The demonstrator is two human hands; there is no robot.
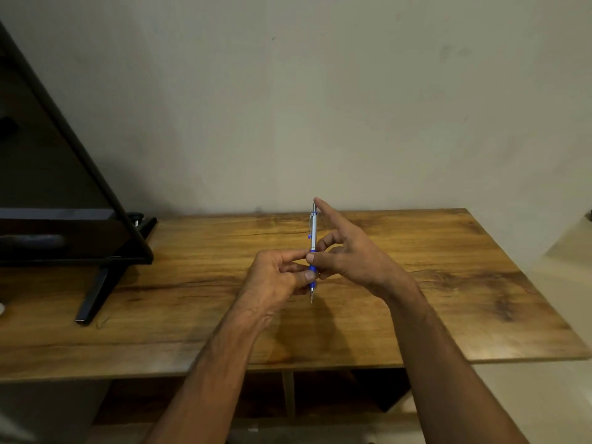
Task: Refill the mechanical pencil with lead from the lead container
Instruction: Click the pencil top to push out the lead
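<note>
Pencil [313, 233] upright above the table [416, 283], in both hands.
We saw left hand [275, 278] pinching its blue grip, right hand [344, 251] pinching the barrel just above, forefinger extended.

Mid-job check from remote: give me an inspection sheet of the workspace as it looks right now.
Surface: wooden table, bare apart from the TV stand; dark grain streaks.
Job's things: pencil held upright above the table, tip down, clip toward the top. No lead container seen.
Clutter: nothing seen.
Grippers: left hand pinches the blue grip; right hand steadies the barrel with its thumb, its forefinger raised by the pencil's top.
Cables: nothing seen.
Surroundings: TV on a black stand at the left, plain wall behind, open shelf under the table.
</note>
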